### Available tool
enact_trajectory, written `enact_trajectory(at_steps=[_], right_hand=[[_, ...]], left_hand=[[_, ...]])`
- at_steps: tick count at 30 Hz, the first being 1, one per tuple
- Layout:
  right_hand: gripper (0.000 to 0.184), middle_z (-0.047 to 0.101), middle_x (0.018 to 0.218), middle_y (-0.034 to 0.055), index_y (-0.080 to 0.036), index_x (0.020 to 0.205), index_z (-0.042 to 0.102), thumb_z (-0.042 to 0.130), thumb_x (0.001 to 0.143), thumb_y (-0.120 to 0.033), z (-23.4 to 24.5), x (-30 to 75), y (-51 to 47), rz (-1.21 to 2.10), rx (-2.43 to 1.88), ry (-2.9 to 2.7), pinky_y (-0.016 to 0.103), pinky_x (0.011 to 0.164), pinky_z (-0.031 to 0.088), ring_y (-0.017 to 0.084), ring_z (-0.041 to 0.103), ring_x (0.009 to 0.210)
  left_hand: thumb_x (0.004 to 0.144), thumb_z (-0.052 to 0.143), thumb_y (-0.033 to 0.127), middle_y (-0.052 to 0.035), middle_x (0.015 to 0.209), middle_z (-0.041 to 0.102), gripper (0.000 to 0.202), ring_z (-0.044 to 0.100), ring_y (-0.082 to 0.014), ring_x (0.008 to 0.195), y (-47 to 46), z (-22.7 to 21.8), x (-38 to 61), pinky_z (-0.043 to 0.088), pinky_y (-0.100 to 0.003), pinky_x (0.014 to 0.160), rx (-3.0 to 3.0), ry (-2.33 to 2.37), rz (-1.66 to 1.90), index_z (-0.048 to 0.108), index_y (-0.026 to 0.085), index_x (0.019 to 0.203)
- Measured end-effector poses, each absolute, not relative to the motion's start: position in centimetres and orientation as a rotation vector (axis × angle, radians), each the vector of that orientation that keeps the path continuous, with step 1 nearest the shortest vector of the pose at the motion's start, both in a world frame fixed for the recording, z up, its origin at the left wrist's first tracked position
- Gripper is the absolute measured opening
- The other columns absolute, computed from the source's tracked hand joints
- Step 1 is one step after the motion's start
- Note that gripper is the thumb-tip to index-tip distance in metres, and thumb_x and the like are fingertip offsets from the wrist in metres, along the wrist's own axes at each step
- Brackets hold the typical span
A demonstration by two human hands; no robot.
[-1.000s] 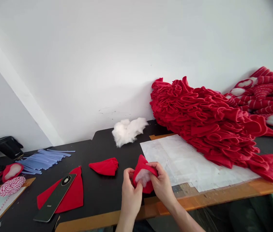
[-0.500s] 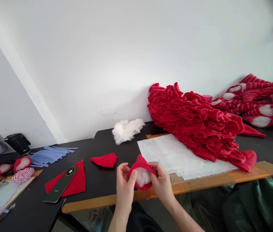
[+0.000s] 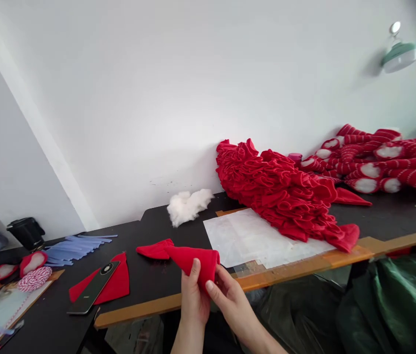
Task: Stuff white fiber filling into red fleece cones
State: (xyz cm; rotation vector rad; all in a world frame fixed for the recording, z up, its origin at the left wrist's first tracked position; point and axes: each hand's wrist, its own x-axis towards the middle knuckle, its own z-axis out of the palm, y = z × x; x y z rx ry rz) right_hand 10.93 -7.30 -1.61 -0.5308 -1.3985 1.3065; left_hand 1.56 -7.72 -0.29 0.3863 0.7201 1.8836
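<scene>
A red cone-shaped felt hat is held between my hands above the table's front edge, its point toward the left and its opening facing right. My left hand is closed around its underside, thumb up along the near face. At the open rim, my right hand pinches the fabric between thumb and fingers. The hat's inside is turned out of sight. Just beyond its tip lies another red felt cone on the black table. White stuffing rests farther back against the wall.
A large heap of red felt cones stands beside a white sheet. Stuffed striped red tubes are piled at right. On the left lie a phone on red felt, blue strips and a red-and-white cord coil.
The hat has turned from its stuffed opening facing me to lying sideways, tip left. My left hand has shifted beneath it, and my right hand has moved lower on the rim. The view has swung right.
</scene>
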Motion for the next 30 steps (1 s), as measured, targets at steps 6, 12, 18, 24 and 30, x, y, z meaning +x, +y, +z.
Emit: enact_trajectory(at_steps=[6,12,18,24,30], right_hand=[[0.029,0.073,0.094,0.0058,-0.021,0.099,0.07,0.067,0.079,-0.042,-2.3,8.9,-4.5,1.688,-0.493,-1.028,0.038,0.088,0.049,0.025,0.064,0.095],[0.03,0.071,0.079,0.0019,-0.02,0.092,0.068,0.071,0.074,-0.045,-2.9,9.7,-2.2,1.571,-0.673,-0.959,0.027,0.066,0.051,0.016,0.063,0.069],[0.031,0.069,0.086,0.003,-0.021,0.094,0.065,0.069,0.075,-0.045,-2.9,10.0,-2.3,1.392,-0.757,-1.02,0.028,0.073,0.052,0.018,0.064,0.078],[0.034,0.072,0.084,0.004,-0.018,0.089,0.072,0.068,0.074,-0.049,-3.4,12.5,-2.8,1.372,-0.779,-1.034,0.033,0.075,0.051,0.022,0.064,0.079],[0.04,0.072,0.076,0.0034,-0.018,0.09,0.072,0.066,0.073,-0.054,-5.9,21.5,-8.1,1.299,-0.938,-0.774,0.034,0.075,0.052,0.02,0.066,0.073]], left_hand=[[0.068,0.076,0.021,-0.007,0.094,0.071,0.038,0.067,-0.019,0.086,-6.4,-1.1,1.0,0.053,-0.031,0.081,0.389,0.717,1.851,0.061,0.017,0.102],[0.069,0.075,0.021,-0.0099,0.102,0.07,0.04,0.066,-0.0223,0.094,-3.8,-1.4,0.0,0.053,-0.032,0.083,0.338,0.724,1.781,0.061,0.017,0.107],[0.07,0.075,0.021,-0.0072,0.1,0.07,0.039,0.067,-0.0205,0.09,-2.4,-2.5,1.4,0.054,-0.03,0.08,0.287,0.761,1.79,0.061,0.019,0.106],[0.075,0.069,0.035,-0.0047,0.097,0.072,0.02,0.066,-0.0228,0.092,-2.4,-2.3,2.8,0.053,-0.037,0.082,0.209,0.763,1.596,0.066,0.022,0.09],[0.081,0.059,0.041,0.0048,0.076,0.072,0.017,0.065,-0.0207,0.091,-0.1,-3.5,3.4,0.053,-0.038,0.081,0.403,0.931,1.418,0.065,0.025,0.076]])
